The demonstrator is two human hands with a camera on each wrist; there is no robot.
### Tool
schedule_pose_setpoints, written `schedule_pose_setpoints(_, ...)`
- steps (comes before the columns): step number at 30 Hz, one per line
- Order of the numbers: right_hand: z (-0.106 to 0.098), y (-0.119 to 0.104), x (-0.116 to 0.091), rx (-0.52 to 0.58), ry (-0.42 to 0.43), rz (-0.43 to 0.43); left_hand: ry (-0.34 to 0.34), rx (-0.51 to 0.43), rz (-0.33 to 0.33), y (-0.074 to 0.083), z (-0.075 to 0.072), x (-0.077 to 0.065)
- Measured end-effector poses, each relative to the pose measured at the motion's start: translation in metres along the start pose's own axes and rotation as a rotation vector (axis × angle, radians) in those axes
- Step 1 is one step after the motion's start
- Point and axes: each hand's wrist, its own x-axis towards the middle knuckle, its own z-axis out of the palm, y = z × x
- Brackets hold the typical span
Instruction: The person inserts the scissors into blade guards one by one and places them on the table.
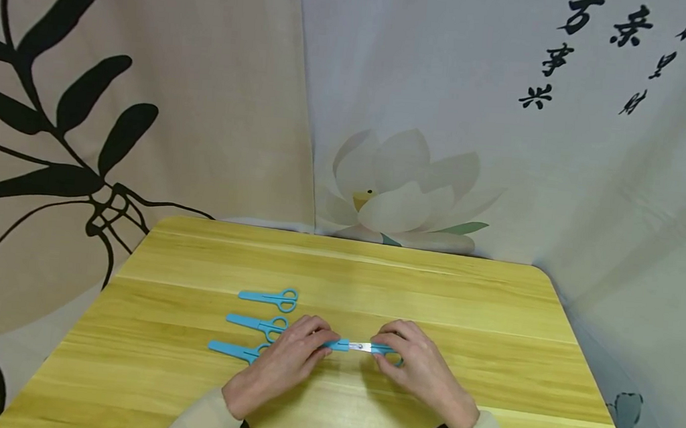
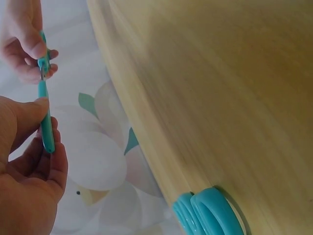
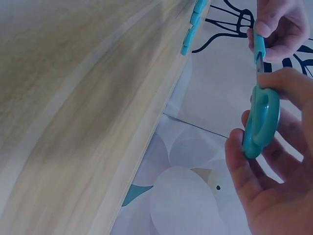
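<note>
Between the two hands, above the front part of the table, a pair of blue-handled scissors (image 1: 361, 347) is held level. My left hand (image 1: 298, 351) pinches its blue blade cover (image 2: 46, 122) between thumb and fingers. By the handle loops (image 3: 264, 120), my right hand (image 1: 418, 364) grips the other end. A short stretch of bare metal blade (image 3: 259, 66) shows between cover and handles; the rest of the blades is hidden inside the cover.
Three more pairs of blue covered scissors lie in a column left of the hands: a far one (image 1: 268, 298), a middle one (image 1: 257, 325) and a near one (image 1: 238, 350) partly behind the left hand. The wooden table (image 1: 463, 304) ends at a printed curtain (image 1: 219, 97).
</note>
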Motion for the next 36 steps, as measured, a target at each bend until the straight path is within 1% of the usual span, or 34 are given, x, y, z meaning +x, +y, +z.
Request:
schedule_pose_setpoints(9,0.0012,-0.0018,0.0020,-0.011,-0.006,-0.006,-0.006,-0.007,0.006,-0.0001,0.0016,0.0014)
schedule_pose_setpoints(22,0.0038,-0.0038,0.0045,-0.012,-0.014,-0.005,0.008,-0.011,0.034,0.0000,0.0036,0.0028)
schedule_pose_setpoints(29,0.0050,-0.0049,0.0084,-0.011,-0.029,-0.024,0.021,-0.003,0.046,0.0005,0.0037,0.0032)
schedule_pose_setpoints(32,0.0047,-0.0058,0.0093,-0.005,-0.047,-0.011,0.021,0.006,0.048,0.0007,0.0036,0.0035)
schedule_pose_setpoints(36,0.0044,-0.0078,0.0097,0.006,-0.083,0.029,0.021,0.016,0.051,0.0008,0.0040,0.0038)
